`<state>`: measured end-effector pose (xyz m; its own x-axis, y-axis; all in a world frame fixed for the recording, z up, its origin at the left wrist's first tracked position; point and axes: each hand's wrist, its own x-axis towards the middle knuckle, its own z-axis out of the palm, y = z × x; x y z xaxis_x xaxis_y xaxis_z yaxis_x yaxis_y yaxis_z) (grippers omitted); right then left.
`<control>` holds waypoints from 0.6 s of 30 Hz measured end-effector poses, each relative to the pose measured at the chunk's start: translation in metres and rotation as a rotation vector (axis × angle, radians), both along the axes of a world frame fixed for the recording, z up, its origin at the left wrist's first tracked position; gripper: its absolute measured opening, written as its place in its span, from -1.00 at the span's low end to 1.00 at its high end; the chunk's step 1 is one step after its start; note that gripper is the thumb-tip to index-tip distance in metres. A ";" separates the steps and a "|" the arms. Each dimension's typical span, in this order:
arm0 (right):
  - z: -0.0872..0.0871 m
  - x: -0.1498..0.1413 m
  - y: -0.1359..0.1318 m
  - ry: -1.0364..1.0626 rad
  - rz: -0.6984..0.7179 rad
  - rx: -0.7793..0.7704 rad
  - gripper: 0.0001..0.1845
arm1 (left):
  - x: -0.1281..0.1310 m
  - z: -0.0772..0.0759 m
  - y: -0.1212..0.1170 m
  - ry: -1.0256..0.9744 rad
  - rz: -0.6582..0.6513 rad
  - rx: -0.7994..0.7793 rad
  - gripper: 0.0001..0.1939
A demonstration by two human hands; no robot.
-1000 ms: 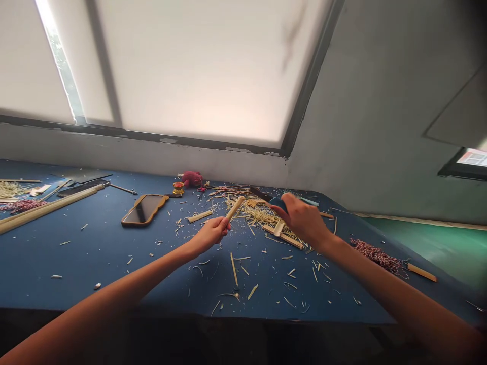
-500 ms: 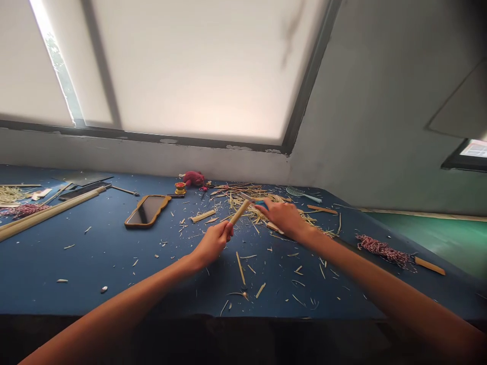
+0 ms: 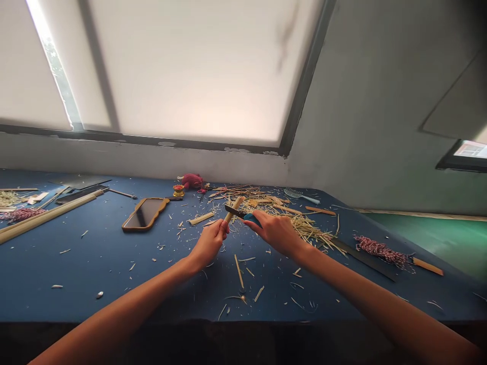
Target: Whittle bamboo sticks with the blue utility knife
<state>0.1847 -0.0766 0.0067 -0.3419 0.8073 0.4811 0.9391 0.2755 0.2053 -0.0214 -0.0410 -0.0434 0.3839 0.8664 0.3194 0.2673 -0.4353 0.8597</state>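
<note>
My left hand (image 3: 210, 243) is closed around the lower end of a pale bamboo stick (image 3: 236, 207), which points up and away from me. My right hand (image 3: 276, 233) grips a small knife (image 3: 243, 214) with a teal handle. Its dark blade lies across the bamboo stick, just above my left fingers. The handle is partly hidden by my right fingers. Below my right palm and beyond it spreads a loose pile of bamboo shavings (image 3: 304, 225).
The blue-covered table (image 3: 76, 274) is strewn with bamboo slivers. On it lie a phone in a wavy brown case (image 3: 145, 214), a pink plush toy (image 3: 192, 180), a teal comb (image 3: 299, 195), red-and-white twine (image 3: 378, 252), a long dark blade (image 3: 365, 259) and long bamboo poles (image 3: 45, 218).
My right hand has moved left, toward my left hand, and the knife blade now crosses the bamboo stick. The stick has tilted more upright in my left hand.
</note>
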 end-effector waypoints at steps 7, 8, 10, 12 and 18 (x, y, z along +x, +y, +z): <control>0.002 0.036 0.030 -0.129 -0.101 0.063 -0.32 | 0.008 0.005 0.003 0.055 -0.019 -0.013 -0.57; 0.003 0.034 0.036 -0.133 -0.102 0.064 -0.31 | 0.011 0.006 0.006 0.050 -0.010 -0.022 -0.57; 0.006 0.031 0.049 -0.142 -0.099 0.028 -0.30 | 0.014 0.007 0.011 0.036 0.009 -0.053 -0.58; 0.016 0.036 0.063 -0.115 -0.175 -0.064 -0.30 | 0.008 0.008 0.013 0.032 0.003 -0.092 -0.60; 0.056 0.138 0.075 0.132 -0.654 -0.140 -0.11 | -0.061 -0.001 0.016 0.008 -0.139 -0.388 -0.58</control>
